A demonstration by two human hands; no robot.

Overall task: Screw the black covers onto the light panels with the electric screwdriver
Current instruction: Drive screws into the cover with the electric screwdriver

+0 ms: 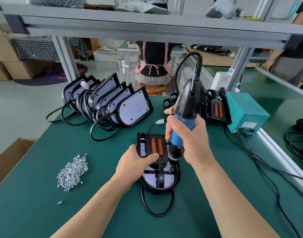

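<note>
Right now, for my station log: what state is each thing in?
electric screwdriver: upright, gripped by right hand, tip down by cover.
black cover: lying on light panel, held by left hand.
light panel: flat on mat.
screws: loose pile.
spare panels: leaning in a row.

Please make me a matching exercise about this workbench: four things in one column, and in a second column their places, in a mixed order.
Things
1. electric screwdriver
2. pile of screws
3. black cover
4. teal box

Places
A. loose on the green mat, at the left
B. held down by the left hand
C. at the mat's far right edge
D. gripped by the right hand

Pairs: 1-D, 2-A, 3-B, 4-C
</note>
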